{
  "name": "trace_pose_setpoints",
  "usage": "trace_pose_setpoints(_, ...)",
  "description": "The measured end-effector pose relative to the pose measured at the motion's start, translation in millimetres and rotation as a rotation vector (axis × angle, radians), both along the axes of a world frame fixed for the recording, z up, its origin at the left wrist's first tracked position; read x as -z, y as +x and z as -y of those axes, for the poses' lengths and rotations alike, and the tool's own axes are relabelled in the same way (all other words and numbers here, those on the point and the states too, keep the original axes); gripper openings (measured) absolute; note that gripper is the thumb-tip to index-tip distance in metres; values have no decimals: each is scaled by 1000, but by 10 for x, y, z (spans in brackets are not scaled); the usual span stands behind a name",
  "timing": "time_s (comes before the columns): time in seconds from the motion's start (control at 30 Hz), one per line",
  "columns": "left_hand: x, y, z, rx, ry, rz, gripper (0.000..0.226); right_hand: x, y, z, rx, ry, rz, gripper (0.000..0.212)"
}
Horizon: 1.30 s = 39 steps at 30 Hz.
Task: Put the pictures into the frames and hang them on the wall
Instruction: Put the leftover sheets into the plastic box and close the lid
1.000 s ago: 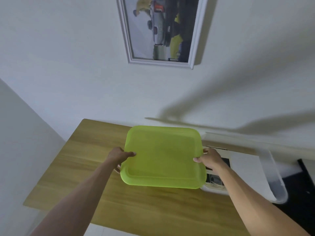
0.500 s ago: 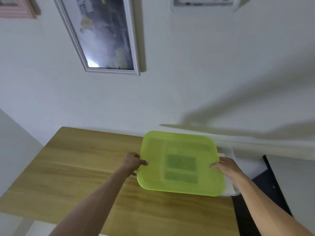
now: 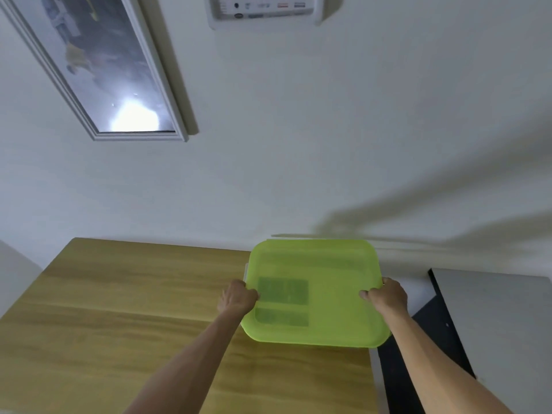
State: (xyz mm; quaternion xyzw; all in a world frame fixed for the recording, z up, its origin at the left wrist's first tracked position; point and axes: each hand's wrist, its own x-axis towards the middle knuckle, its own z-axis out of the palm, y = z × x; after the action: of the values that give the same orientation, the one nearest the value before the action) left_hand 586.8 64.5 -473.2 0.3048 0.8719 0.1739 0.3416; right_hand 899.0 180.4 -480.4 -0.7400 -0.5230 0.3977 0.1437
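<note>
A translucent lime-green lid lies over a clear box at the right end of the wooden table. Dark rectangles show through the lid; what they are I cannot tell. My left hand grips the lid's left edge and my right hand grips its right edge. The box under the lid is almost wholly hidden. A white-framed picture hangs on the wall at the upper left, with a bright glare on its glass.
A white wall panel with small buttons sits at the top middle. To the right of the table stands a grey surface with a dark gap between them. The table's left part is bare wood.
The lid has moved to the right, from the middle of the table onto the clear box at its right end. My view has swung right, so the framed picture now sits further left.
</note>
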Motion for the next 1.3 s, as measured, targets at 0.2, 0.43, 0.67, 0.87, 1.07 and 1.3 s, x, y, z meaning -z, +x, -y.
trace_pose_setpoints(0.2, -20, -15, -127, -10, -66, -34, 25, 134, -18, -108, -35, -79, 85, 33)
trace_pose_setpoints(0.43, 12, -52, -187, -22, -76, -23, 28, 178, -15, -173, -107, -102, 178, 36)
trace_pose_setpoints(0.67, 70, -120, -128, -67, -70, 4, 28, 233, -21, -146, -150, -149, 226, 44)
trace_pose_setpoints(0.87, 101, -133, -86, -52, -62, -15, 33, 262, -5, -147, -186, -138, 248, 50)
trace_pose_setpoints(1.07, 77, -135, -90, -56, -52, -4, 35, 360, 48, -185, -193, -104, 255, 73)
trace_pose_setpoints(1.3, 149, -137, -43, -106, 7, 38, 42, 239, 33, -129, -278, -104, 310, 85)
